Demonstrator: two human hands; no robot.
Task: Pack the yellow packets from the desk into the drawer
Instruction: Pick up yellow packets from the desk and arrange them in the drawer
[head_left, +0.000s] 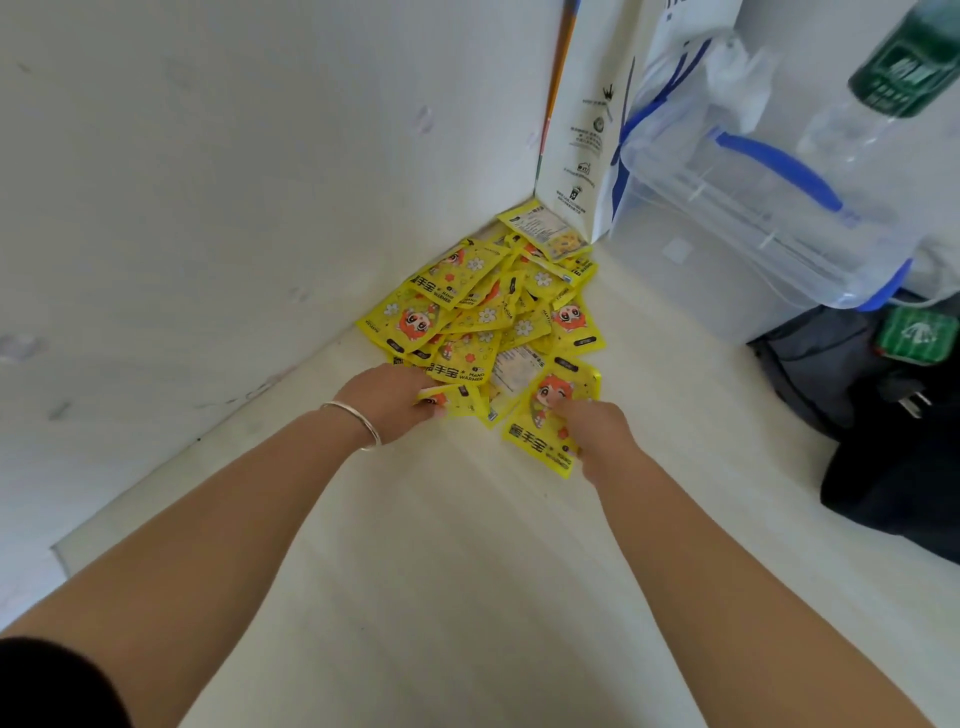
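A heap of several yellow hand-warmer packets (483, 301) lies in the desk's back corner against the white wall. My left hand (387, 397), with a silver bangle on the wrist, grips a small yellow packet (454, 399) at the heap's near edge. My right hand (597, 434) pinches the nearest big yellow packet (543, 415), printed with a red-haired cartoon figure. No drawer is in view.
A white paper bag (576, 130) stands behind the heap. To its right sit a clear plastic box with blue handles (753, 208) and a green-labelled bottle (893, 73). A black bag (883, 415) lies at the right edge. The pale desk top (467, 571) stretches toward me.
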